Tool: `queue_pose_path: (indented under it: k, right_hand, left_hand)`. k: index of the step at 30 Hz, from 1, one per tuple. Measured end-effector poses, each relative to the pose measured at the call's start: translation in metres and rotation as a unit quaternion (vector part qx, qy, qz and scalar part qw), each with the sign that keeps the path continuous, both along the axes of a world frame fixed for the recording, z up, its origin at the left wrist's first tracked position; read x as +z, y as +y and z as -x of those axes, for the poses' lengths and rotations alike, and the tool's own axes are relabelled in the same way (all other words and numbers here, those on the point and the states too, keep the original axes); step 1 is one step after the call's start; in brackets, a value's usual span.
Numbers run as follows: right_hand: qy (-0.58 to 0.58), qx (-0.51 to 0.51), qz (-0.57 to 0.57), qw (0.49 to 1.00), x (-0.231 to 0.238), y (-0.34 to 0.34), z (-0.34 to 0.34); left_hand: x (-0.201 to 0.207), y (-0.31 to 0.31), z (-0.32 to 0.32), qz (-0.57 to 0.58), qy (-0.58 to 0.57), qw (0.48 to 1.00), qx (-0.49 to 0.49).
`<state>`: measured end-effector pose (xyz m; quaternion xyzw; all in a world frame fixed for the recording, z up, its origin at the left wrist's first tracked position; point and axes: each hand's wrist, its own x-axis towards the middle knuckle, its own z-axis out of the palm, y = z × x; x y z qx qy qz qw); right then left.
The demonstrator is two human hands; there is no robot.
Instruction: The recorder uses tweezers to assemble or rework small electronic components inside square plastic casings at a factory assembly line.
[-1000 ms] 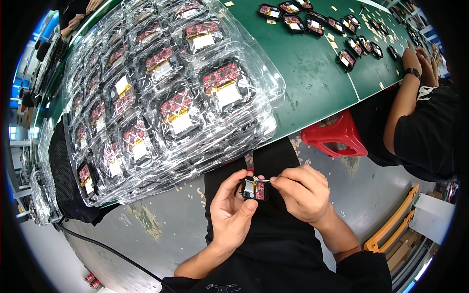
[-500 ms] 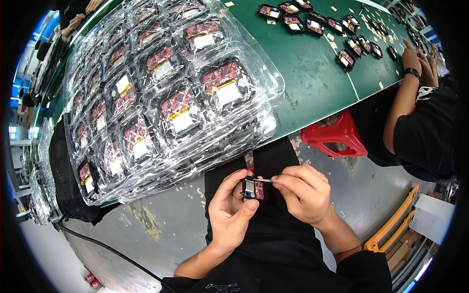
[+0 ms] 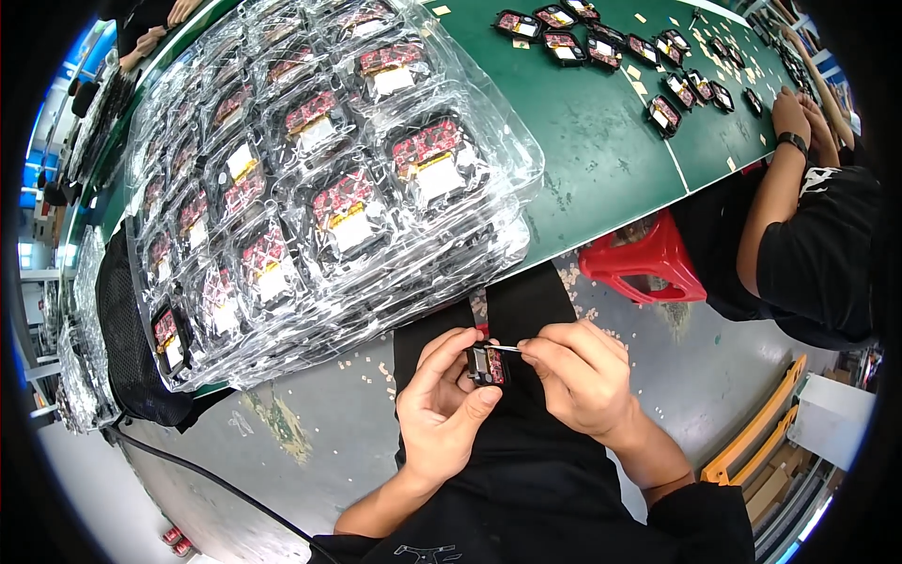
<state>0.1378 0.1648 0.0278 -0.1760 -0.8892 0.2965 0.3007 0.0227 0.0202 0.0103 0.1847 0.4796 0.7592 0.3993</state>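
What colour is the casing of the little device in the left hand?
Black; the casing shows best in the head view.

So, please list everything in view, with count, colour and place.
Trays: several, clear, stacked left
Tray units: many, black-red-white, inside trays
Loose units: over ten, black-red, upper right
Table: one, green, top
Held unit: one, black-red, left hand
Tool: one, silver, right hand
Scraps: many, pale, table and floor
Stool: one, red, right
Co-workers: at least two, black clothes, right, upper left
Mesh: one, black, left
Cable: one, black, lower left
Frame: one, orange, right
Box: one, white, right
Floor: one, grey, below
Left hand: one, bare, lower centre
Right hand: one, bare, beside it
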Motion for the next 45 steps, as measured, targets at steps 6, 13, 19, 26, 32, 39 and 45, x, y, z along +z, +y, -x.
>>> queue_pose_path:
  k: [6,13,19,26,32,39,45]
  right_hand:
    - [0.002,-0.007,-0.039,0.999,0.002,0.0,-0.001]
    - [0.004,0.005,-0.029,1.0,0.002,0.002,-0.001]
    - [0.013,-0.018,0.018,1.0,0.002,-0.007,0.002]
    - [0.026,-0.031,0.042,0.998,0.0,-0.008,0.003]
    - [0.02,-0.035,0.037,0.999,-0.001,-0.009,0.002]
    - [0.022,-0.029,0.02,0.999,0.0,-0.006,0.003]
    - [0.026,-0.041,-0.017,0.999,0.0,-0.004,0.002]
  left_hand:
    - [0.003,0.0,0.003,-0.006,0.015,1.0,0.002]
    - [0.003,-0.001,0.005,-0.001,0.022,0.999,-0.025]
    - [0.006,0.0,0.0,0.001,-0.042,0.999,-0.003]
    - [0.006,0.001,-0.004,0.01,-0.1,0.995,0.007]
    - [0.005,0.003,-0.004,0.004,-0.09,0.996,0.03]
    - [0.005,0.003,-0.002,0.001,-0.067,0.998,0.014]
    - [0.007,0.004,0.0,0.008,-0.086,0.996,0.023]
